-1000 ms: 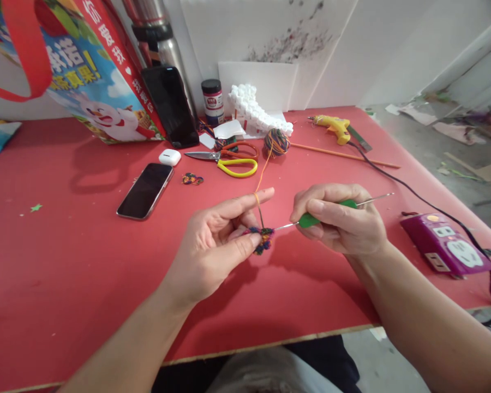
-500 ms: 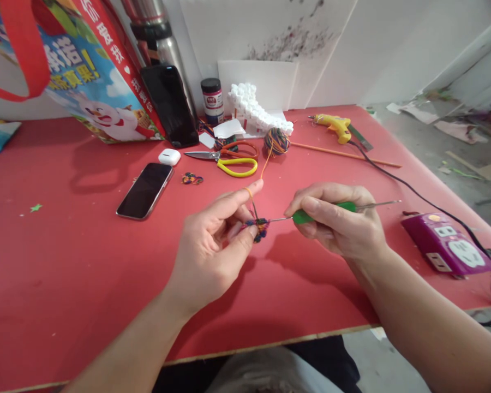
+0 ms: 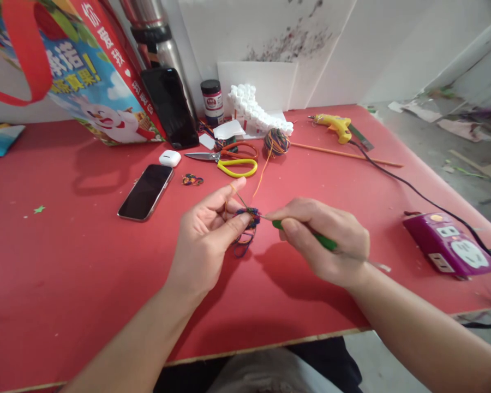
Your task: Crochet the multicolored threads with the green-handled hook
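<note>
Between thumb and fingers, my left hand pinches a small multicoloured crochet piece, with loose yarn loops hanging under it. A strand of yarn runs over my raised left index finger. My right hand is closed around the green handle of a crochet hook; its thin metal tip reaches the right side of the piece. From the multicoloured yarn ball an orange strand leads down toward my left hand. A second small crocheted bit lies on the table.
Scissors lie beyond my hands. At left are a phone, an earbud case and a gift bag. To the right sit a yellow glue gun, an orange stick and a purple power strip with a black cable.
Both hands have shifted slightly left. My right hand has turned, so the hook's handle now slants down to the right. The piece has tilted and its loose loops now show below.
</note>
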`<action>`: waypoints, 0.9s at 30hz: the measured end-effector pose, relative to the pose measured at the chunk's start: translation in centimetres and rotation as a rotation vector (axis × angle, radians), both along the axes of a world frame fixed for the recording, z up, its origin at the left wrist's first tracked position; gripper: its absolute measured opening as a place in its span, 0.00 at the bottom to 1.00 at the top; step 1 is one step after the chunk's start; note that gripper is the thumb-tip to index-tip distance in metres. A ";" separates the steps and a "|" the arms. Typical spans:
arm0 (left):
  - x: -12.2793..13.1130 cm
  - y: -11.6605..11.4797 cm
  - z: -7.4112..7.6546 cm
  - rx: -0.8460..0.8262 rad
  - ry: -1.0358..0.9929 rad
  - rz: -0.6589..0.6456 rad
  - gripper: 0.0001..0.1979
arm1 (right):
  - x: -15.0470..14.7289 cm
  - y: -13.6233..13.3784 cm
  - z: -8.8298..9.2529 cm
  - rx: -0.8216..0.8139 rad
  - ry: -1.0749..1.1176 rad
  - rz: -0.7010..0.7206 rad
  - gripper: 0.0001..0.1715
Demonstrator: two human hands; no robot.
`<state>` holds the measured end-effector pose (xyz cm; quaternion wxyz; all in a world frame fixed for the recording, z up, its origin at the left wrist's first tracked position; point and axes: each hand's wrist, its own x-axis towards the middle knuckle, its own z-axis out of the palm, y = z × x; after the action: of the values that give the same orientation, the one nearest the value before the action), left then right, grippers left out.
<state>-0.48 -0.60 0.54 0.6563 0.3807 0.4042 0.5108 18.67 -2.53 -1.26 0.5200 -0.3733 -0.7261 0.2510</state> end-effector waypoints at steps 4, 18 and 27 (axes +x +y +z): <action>0.1 0.4 0.3 -0.157 -0.131 0.028 0.20 | -0.1 0.3 -0.8 0.298 -0.214 0.006 0.11; 0.9 -0.9 -0.3 0.105 0.065 0.103 0.21 | -2.1 -0.3 -2.3 0.568 -0.432 -0.213 0.17; 0.5 -0.1 -0.1 -0.030 -0.069 -0.022 0.22 | -1.0 0.3 -1.8 0.571 -0.383 -0.093 0.15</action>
<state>-0.02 -0.71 0.40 0.6810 0.3573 0.3848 0.5103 17.70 -2.23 -3.04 0.4686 -0.2859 -0.8337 -0.0608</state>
